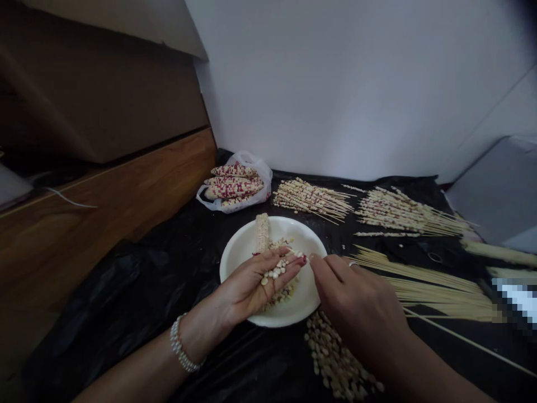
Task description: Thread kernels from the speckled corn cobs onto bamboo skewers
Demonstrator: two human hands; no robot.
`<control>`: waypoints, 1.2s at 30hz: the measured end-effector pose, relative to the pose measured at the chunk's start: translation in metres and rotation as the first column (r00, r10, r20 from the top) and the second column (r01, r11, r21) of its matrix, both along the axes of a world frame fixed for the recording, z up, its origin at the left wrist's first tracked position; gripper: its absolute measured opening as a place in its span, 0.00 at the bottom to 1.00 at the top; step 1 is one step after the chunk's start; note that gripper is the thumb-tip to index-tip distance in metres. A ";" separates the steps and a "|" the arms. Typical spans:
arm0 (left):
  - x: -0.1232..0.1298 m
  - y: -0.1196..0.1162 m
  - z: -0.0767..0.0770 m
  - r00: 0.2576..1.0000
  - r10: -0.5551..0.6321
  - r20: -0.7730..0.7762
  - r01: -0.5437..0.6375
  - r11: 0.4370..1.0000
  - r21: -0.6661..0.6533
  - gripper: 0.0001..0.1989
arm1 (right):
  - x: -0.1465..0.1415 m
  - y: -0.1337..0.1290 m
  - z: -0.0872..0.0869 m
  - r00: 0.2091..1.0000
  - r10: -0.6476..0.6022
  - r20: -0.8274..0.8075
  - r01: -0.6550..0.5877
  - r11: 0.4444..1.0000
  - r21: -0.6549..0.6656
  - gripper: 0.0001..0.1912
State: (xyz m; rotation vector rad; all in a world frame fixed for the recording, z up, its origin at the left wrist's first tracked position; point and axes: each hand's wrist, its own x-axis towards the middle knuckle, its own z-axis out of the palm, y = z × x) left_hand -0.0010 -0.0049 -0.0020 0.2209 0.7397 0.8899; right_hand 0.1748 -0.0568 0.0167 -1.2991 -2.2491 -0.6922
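My left hand (260, 277) is palm up over a white bowl (237, 240), with pale corn kernels (276, 272) lying in its cupped palm. A few kernels, one of them dark red, are at its fingertips. My right hand (356, 291) is closed in a pinch just to the right of those fingertips. A thin stick (470, 341) comes out behind it toward the lower right, in line with the pinch; the fingers hide its front part. A bare-looking cob (262, 232) leans in the bowl beside loose kernels (285, 294).
Red-and-cream corn cobs (235, 187) lie in a plastic bag behind the bowl. Two piles of kernel-threaded sticks (310, 198) are at the back. Plain sticks (436, 285) lie on the right. Loose brownish pieces (331, 358) are at the front, on black plastic sheeting (138, 291).
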 end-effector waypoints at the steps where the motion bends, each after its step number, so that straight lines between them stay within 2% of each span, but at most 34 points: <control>1: 0.000 0.000 0.000 1.000 0.018 -0.014 -0.019 1.000 -0.012 0.10 | 0.000 0.000 0.000 1.000 0.001 -0.004 -0.001 1.000 0.001 0.13; 5: 0.000 0.002 0.001 0.998 0.060 -0.031 -0.061 0.998 -0.035 0.07 | -0.001 0.000 0.001 1.000 0.009 -0.023 -0.009 1.000 0.008 0.11; 10: 0.000 0.004 0.002 0.998 -0.024 0.051 0.029 0.995 -0.099 0.08 | 0.000 0.000 0.001 1.000 -0.006 -0.013 0.006 1.000 -0.011 0.10; 17: -0.001 0.000 0.001 0.998 -0.057 -0.002 0.057 0.998 0.005 0.10 | 0.000 -0.001 0.001 1.000 0.000 -0.001 0.000 1.000 -0.026 0.11; 25: -0.001 -0.001 0.001 0.999 -0.013 -0.039 0.014 1.000 0.025 0.08 | -0.001 -0.001 0.001 1.000 0.007 -0.018 -0.007 1.000 -0.009 0.11; 29: -0.004 -0.001 0.000 0.999 -0.010 -0.036 0.010 1.000 -0.006 0.08 | 0.000 -0.001 0.003 1.000 0.008 -0.013 -0.008 1.000 -0.010 0.11; 36: -0.002 0.000 0.002 0.992 0.045 -0.119 -0.043 0.999 0.018 0.16 | 0.000 -0.002 0.004 1.000 0.027 -0.011 -0.028 0.999 -0.038 0.10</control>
